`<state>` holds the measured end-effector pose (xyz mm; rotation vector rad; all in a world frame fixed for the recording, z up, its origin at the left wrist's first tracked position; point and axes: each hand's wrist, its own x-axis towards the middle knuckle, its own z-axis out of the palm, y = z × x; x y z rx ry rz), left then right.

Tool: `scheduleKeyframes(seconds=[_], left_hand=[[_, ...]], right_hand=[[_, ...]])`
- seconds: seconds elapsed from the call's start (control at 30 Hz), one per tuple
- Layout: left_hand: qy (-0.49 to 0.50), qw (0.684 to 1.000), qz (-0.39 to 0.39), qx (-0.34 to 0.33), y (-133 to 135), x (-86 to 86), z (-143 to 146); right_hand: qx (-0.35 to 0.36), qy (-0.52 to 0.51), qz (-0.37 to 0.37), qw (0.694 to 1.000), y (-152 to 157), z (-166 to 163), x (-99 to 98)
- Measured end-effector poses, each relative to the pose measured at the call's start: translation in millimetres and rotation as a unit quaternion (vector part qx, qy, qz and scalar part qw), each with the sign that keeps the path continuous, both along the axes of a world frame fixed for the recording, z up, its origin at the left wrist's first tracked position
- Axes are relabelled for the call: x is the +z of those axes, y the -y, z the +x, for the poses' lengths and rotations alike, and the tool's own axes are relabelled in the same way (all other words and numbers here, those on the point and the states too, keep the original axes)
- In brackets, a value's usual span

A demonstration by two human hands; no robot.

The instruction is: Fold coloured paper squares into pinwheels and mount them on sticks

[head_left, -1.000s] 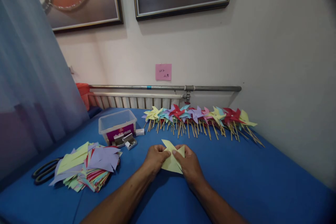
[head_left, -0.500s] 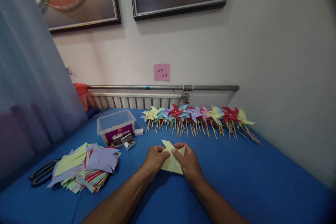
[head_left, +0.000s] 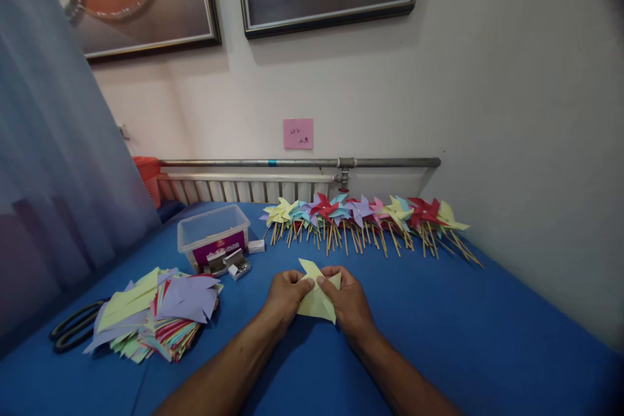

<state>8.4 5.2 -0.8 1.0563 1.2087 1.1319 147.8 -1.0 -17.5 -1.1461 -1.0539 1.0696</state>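
Observation:
A pale yellow paper pinwheel, partly folded, is held between my two hands over the blue cloth. My left hand pinches its left side, thumb pressed toward the middle. On the other side my right hand grips the paper, its thumb also near the centre. One pointed blade stands up between the thumbs, and the lower part of the sheet hangs toward me. Fingers behind the paper are hidden.
Finished pinwheels on sticks lie in a row at the back. A clear plastic tub stands left, with small boxes in front. Nearer are a stack of cut coloured paper and black-handled scissors. A curtain hangs left.
Both hands keep their pinch on the yellow paper, and its lower edge has bent slightly. The whole view has shifted a little.

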Motion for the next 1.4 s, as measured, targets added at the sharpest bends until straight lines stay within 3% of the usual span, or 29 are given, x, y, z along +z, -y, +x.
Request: scheduleKeyframes(seconds=[0.7, 1.03, 1.4], left_hand=[[-0.032, 0.999, 0.006, 0.013, 0, -1.5, 2], [-0.022, 1.000, 0.012, -0.002, -1, -1.0, -1], [-0.002, 1.000, 0.003, 0.011, 1, 1.4, 1]], right_hand=[[-0.003, 0.033, -0.007, 0.999, 4, -1, 7.7], [0.017, -0.018, -0.015, 1.000, 3, -2, 2.9], [0.014, -0.003, -0.017, 1.000, 4, -2, 5.2]])
